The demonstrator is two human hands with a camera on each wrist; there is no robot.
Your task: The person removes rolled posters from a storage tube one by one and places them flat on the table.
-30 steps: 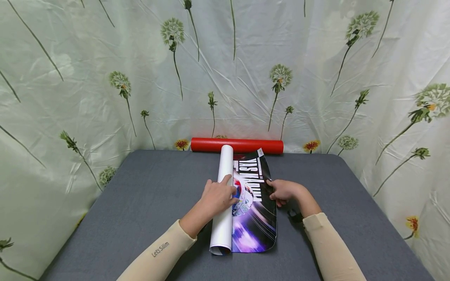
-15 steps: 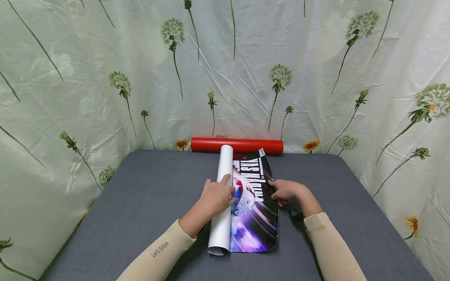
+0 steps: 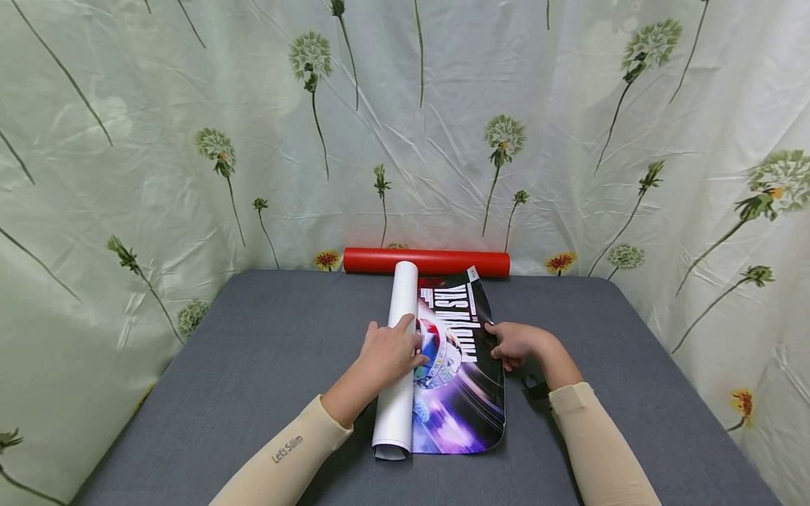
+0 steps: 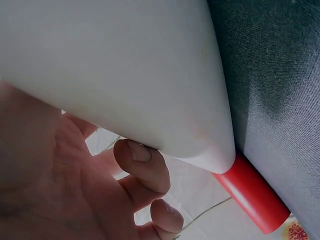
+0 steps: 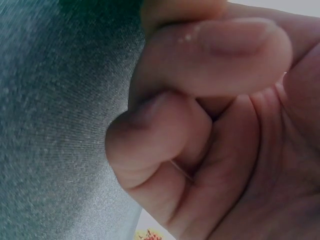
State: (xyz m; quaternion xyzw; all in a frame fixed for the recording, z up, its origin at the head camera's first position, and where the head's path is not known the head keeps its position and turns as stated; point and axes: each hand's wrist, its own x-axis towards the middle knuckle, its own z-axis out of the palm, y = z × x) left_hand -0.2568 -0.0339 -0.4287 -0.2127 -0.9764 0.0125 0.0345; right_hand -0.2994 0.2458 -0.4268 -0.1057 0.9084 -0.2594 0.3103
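A partly rolled poster (image 3: 452,400) lies in the middle of the table, its dark, purple printed face showing on the right. Its white-backed roll (image 3: 395,393) runs lengthwise along the left side. Over this roll lies my left hand (image 3: 390,351), fingers spread and slightly bent across the top; the left wrist view shows its fingertips right at the white roll (image 4: 135,75). My right hand (image 3: 515,344) pinches the poster's right edge between thumb and fingers. In the right wrist view, the other fingers of the right hand (image 5: 200,115) are curled in, and the poster itself is hidden.
A red tube (image 3: 455,263) lies crosswise at the far edge of the grey table (image 3: 285,323), just behind the poster's far end. Behind the table hangs a pale curtain (image 3: 253,91) with dandelion prints.
The roll has turned and shifted slightly left, and a little more of the printed face shows. My right hand has moved slightly right with the poster's edge.
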